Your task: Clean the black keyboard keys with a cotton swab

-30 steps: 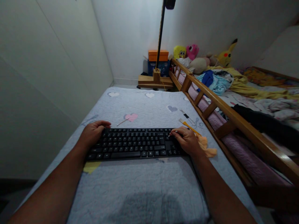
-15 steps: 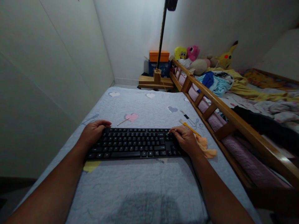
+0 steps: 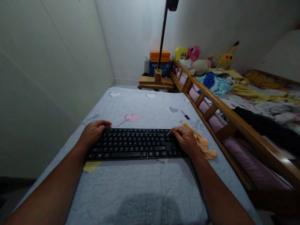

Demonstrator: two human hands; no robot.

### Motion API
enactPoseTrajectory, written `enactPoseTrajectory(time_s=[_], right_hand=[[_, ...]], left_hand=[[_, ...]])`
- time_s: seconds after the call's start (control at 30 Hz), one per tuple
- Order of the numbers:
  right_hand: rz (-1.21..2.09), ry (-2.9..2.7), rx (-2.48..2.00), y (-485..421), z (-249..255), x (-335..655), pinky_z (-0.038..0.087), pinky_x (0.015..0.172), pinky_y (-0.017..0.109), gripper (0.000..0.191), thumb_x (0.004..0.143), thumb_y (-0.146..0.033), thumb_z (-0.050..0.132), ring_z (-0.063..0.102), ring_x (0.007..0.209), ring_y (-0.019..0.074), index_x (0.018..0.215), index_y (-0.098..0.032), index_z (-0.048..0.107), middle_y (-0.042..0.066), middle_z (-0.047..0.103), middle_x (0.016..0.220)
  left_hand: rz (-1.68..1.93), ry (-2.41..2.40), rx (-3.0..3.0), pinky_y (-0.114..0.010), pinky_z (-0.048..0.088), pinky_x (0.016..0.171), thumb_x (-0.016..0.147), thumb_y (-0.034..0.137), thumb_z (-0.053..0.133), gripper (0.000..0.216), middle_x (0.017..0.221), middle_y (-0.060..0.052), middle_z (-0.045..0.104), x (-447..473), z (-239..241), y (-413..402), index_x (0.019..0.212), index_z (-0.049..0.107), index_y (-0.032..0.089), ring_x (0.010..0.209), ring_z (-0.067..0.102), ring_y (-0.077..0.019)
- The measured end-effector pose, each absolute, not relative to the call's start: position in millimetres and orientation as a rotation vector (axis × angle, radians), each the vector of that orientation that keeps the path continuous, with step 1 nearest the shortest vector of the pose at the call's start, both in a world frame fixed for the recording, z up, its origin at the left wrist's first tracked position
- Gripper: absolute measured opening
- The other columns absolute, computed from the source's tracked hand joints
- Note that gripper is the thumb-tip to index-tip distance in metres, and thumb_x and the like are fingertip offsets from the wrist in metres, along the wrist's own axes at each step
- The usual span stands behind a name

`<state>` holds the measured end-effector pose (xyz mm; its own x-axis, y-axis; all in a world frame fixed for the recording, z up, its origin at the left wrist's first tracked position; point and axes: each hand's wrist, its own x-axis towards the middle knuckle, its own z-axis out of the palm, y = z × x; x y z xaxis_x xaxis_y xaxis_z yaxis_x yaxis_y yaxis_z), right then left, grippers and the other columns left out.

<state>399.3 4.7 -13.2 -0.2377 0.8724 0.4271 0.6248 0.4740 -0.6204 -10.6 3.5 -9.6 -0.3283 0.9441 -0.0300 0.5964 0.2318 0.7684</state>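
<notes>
A black keyboard point(image 3: 133, 143) lies flat on the quilted bedspread in front of me. My left hand point(image 3: 93, 132) is closed over its left end, thumb on the near side and fingers over the far corner. Over the keys at the right end is my right hand point(image 3: 185, 137), its fingers pinched on a thin cotton swab point(image 3: 169, 133) whose white tip touches or nearly touches the keys; most of the stick is hidden. Beyond the keyboard lies another cotton swab point(image 3: 123, 122). Close to my right hand are an orange cloth point(image 3: 206, 148) and a yellow-handled brush point(image 3: 191, 127).
A slim metal tool with a black band point(image 3: 187, 117) lies beyond the brush. Along the right runs a wooden bed rail point(image 3: 217, 101), with clothes and plush toys behind it. A wooden stand point(image 3: 157, 82) and an orange box point(image 3: 159, 56) stand at the far end.
</notes>
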Motion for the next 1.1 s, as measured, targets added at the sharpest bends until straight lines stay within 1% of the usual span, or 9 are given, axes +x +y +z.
enactPoseTrajectory(time_s=[0.23, 0.5, 0.87, 1.1], right_hand=[[0.435, -1.973, -1.195, 6, -14, 395, 0.051, 0.084, 0.035, 0.019, 0.094, -0.022, 0.059, 0.071, 0.088, 0.0226, 0.089, -0.024, 0.077, 0.006, 0.078, 0.090], [0.438, -2.015, -1.173, 4, -10, 391, 0.051, 0.083, 0.035, 0.018, 0.094, -0.020, 0.060, 0.071, 0.088, 0.0222, 0.091, -0.024, 0.077, 0.006, 0.078, 0.090], [0.453, -2.044, -1.190, 2, -7, 387, 0.050, 0.080, 0.035, 0.020, 0.094, -0.019, 0.058, 0.069, 0.085, 0.0223, 0.091, -0.024, 0.077, 0.006, 0.076, 0.087], [0.458, -2.097, -1.183, -3, -2, 387, 0.048, 0.077, 0.034, 0.018, 0.093, -0.017, 0.059, 0.068, 0.082, 0.0215, 0.087, -0.023, 0.076, 0.005, 0.073, 0.082]], left_hand=[[0.930, 2.009, 1.423, -0.040, 0.052, 0.095, 0.062, 0.033, 0.049, 0.036, 0.093, -0.005, 0.079, -8, -6, 2, 0.086, 0.074, 0.022, 0.095, 0.070, -0.0291], [0.885, 2.015, 1.464, -0.039, 0.051, 0.096, 0.066, 0.032, 0.049, 0.041, 0.098, -0.007, 0.079, -9, -7, 2, 0.094, 0.075, 0.017, 0.093, 0.070, -0.0271], [0.908, 2.011, 1.469, -0.039, 0.053, 0.094, 0.064, 0.031, 0.049, 0.039, 0.095, -0.006, 0.079, -9, -7, 3, 0.090, 0.075, 0.019, 0.094, 0.070, -0.0276], [0.920, 2.020, 1.448, -0.040, 0.053, 0.096, 0.063, 0.033, 0.049, 0.036, 0.092, -0.004, 0.079, -11, -10, 4, 0.086, 0.074, 0.023, 0.093, 0.071, -0.0285]])
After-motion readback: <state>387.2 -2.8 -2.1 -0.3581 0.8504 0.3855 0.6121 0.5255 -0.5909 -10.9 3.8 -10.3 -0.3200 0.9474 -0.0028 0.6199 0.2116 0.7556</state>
